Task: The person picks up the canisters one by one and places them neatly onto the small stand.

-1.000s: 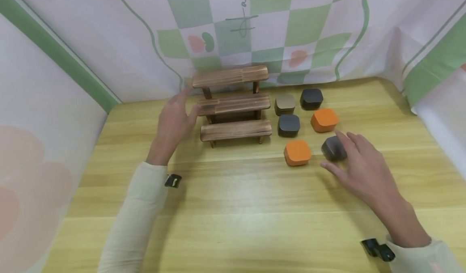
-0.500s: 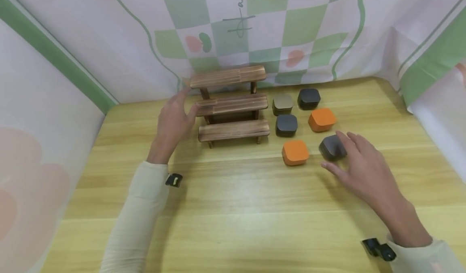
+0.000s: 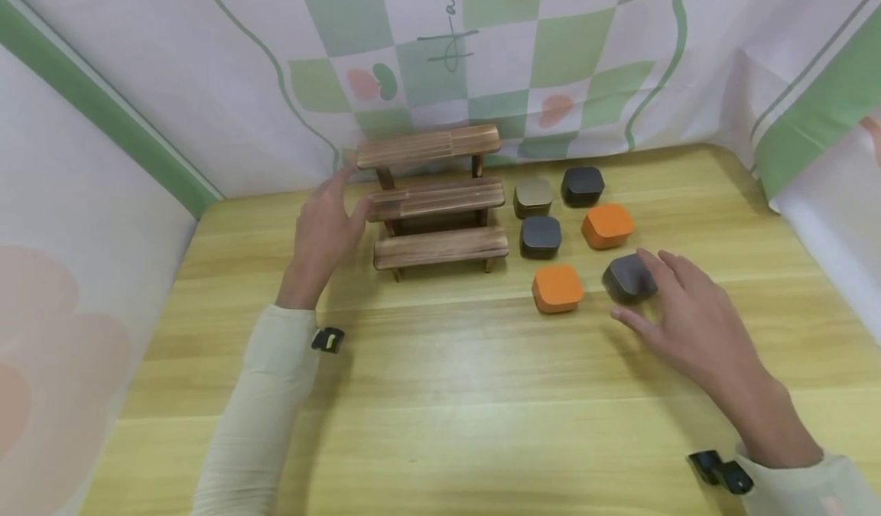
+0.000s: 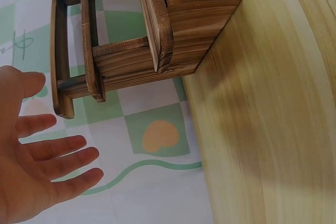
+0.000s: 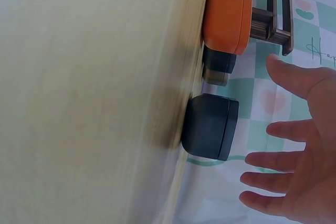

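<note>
A three-step wooden rack (image 3: 437,199) stands at the back of the table, its tiers bare. My left hand (image 3: 322,225) hovers by the rack's left end; in the left wrist view its fingers (image 4: 65,161) are spread apart from the wood. To the right, my right hand (image 3: 702,321) is over the nearest dark box (image 3: 628,279), partly covering it in the head view. The right wrist view shows that dark box (image 5: 210,127) on the table, with the spread fingers (image 5: 268,182) above it and a gap between. Neither hand holds anything.
Right of the rack sit an orange box (image 3: 557,288), another orange box (image 3: 607,225), a dark box (image 3: 540,237), a black box (image 3: 583,186) and a gold-brown box (image 3: 533,198). A green-checked cloth (image 3: 440,65) hangs behind the wooden table (image 3: 440,424).
The head view has shifted slightly, so the rack and boxes appear a little further left. Both hands stay in nearly the same place, and no box has been moved.
</note>
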The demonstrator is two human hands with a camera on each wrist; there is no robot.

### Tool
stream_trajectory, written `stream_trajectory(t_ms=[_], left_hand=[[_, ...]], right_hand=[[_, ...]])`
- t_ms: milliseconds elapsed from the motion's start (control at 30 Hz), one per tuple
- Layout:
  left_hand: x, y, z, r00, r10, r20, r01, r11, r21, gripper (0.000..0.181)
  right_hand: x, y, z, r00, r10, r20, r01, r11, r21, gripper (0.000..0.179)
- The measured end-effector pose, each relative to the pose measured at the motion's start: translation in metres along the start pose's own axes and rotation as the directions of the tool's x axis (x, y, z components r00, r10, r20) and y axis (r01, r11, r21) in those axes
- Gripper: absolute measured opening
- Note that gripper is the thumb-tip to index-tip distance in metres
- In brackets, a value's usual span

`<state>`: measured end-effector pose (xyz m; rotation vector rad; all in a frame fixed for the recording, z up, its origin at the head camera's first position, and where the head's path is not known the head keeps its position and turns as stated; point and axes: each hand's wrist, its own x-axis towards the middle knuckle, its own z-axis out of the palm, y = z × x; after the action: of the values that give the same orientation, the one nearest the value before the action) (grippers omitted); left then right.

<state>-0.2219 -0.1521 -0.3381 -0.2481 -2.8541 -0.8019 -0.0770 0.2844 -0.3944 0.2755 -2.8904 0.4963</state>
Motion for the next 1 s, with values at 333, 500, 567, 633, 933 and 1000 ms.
stream_trajectory(t_ms=[333, 500, 567, 633, 933, 1000], left_hand=[[0.006, -0.002, 0.003, 0.999, -0.028, 0.018, 0.029, 0.999, -0.032, 0.062], [0.008, -0.003, 0.004, 0.999, -0.032, 0.017, 0.032, 0.999, -0.021, 0.062], [0.008, -0.003, 0.005, 1.0, -0.026, 0.013, 0.026, 0.999, -0.023, 0.063], [0.008, -0.004, 0.006, 1.0, -0.021, 0.009, 0.021, 0.999, -0.024, 0.064], [0.01, -0.006, 0.01, 0.999, -0.041, -0.004, 0.04, 0.998, -0.038, 0.062], [0.011, -0.006, 0.011, 0.999, -0.049, -0.005, 0.049, 0.998, -0.037, 0.061]], right_hand=[[-0.002, 0.005, 0.0, 0.999, 0.011, 0.032, -0.011, 1.0, 0.009, 0.09], [-0.001, 0.007, -0.001, 0.999, 0.022, 0.047, -0.023, 0.999, 0.024, 0.094], [-0.001, 0.008, -0.002, 0.998, 0.03, 0.051, -0.031, 0.999, 0.029, 0.096], [-0.001, 0.01, -0.003, 0.997, 0.04, 0.059, -0.042, 0.999, 0.029, 0.097], [-0.003, 0.017, -0.004, 0.988, 0.103, 0.116, -0.107, 0.994, 0.034, 0.107], [-0.003, 0.018, -0.004, 0.985, 0.114, 0.13, -0.12, 0.992, 0.038, 0.109]])
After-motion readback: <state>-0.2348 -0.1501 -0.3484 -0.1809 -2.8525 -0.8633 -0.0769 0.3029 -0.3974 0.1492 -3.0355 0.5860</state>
